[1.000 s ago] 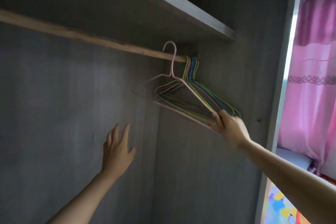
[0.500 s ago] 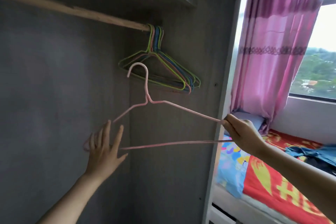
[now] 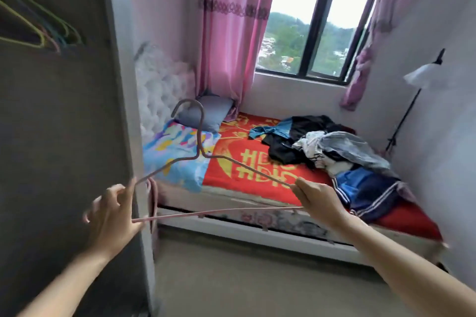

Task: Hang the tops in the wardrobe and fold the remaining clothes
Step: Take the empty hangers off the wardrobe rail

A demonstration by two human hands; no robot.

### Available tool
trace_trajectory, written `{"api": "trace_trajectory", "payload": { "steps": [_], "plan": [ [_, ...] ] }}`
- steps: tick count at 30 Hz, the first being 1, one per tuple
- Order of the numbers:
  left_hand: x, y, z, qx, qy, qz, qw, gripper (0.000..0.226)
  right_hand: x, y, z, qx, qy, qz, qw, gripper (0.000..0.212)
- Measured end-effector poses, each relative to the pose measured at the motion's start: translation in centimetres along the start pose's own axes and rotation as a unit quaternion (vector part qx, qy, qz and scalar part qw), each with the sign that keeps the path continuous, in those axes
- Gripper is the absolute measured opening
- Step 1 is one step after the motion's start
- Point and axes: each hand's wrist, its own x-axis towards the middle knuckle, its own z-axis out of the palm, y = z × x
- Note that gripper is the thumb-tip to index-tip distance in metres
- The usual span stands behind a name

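A home bedroom. A bed point(image 3: 283, 238) with a tufted headboard point(image 3: 159, 85), pillow point(image 3: 206, 113) and a heap of clothes point(image 3: 334, 149) fills the middle. A pink-curtained window point(image 3: 309, 20) sits at 12 o'clock, a wardrobe point(image 3: 51, 136) with wire hangers point(image 3: 38, 31) at 9 o'clock, and a floor lamp point(image 3: 422, 76) at 3 o'clock.

Both bare forearms are reaching forward, lower corners to centre. Right hand point(image 3: 319, 201) is pinching the right corner of the pink hanger point(image 3: 199, 156), fingers curled, back of hand up. Left hand point(image 3: 113, 216) is showing motion blur, fingers loosely bent at the hanger's left corner; grip unreadable.
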Motion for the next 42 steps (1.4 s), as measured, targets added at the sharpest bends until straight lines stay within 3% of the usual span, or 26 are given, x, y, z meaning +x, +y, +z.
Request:
{"api": "trace_trajectory", "payload": {
  "steps": [3, 7, 10, 13, 18, 27, 31, 34, 36, 40, 42],
  "plan": [
    [-1.2, 6.0, 2.7, -0.022, -0.023, 0.057, 0.998, 0.125, -6.2, 3.8, -2.0, -0.025, -0.026, 0.079, 0.996, 0.037],
    [-2.2, 10.3, 6.3, -0.028, -0.038, 0.127, 0.991, 0.118, -11.8, 6.2, -3.2, -0.037, -0.064, 0.181, 0.981, 0.061],
    [-1.3, 11.9, 8.8, -0.06, -0.043, 0.157, 0.985, 0.118, -13.8, 6.9, -2.8, -0.041, -0.12, 0.271, 0.954, 0.034],
    [-0.4, 14.2, 11.2, -0.091, -0.068, 0.187, 0.976, 0.118, -14.5, 7.6, -2.0, -0.012, -0.158, 0.326, 0.932, 0.021],
    [1.8, 18.9, 15.7, -0.128, -0.109, 0.24, 0.956, 0.116, -13.4, 10.5, -0.3, -0.004, -0.201, 0.361, 0.911, 0.018],
    [10.1, 26.1, 25.4, -0.16, -0.113, 0.312, 0.93, 0.121, -8.6, 19.6, 3.3, 0.043, -0.154, 0.467, 0.869, 0.015],
    [12.1, 27.9, 28.6, -0.147, -0.16, 0.335, 0.917, 0.128, -9.3, 22.5, 4.8, 0.057, -0.16, 0.491, 0.854, 0.018],
    [13.0, 29.8, 31.4, -0.168, -0.202, 0.335, 0.905, 0.132, -10.2, 25.4, 5.8, 0.055, -0.156, 0.519, 0.839, 0.02],
    [13.6, 31.9, 34.0, -0.189, -0.23, 0.326, 0.898, 0.117, -10.6, 28.5, 6.3, 0.053, -0.144, 0.53, 0.834, 0.021],
    [15.5, 36.8, 36.7, -0.286, -0.339, 0.173, 0.879, 0.091, -10.6, 33.9, 7.0, 0.047, -0.153, 0.524, 0.836, 0.021],
    [17.1, 40.1, 38.9, -0.323, -0.337, 0.11, 0.878, 0.061, -10.3, 38.0, 7.8, 0.054, -0.15, 0.522, 0.838, 0.021]
  ]
}}
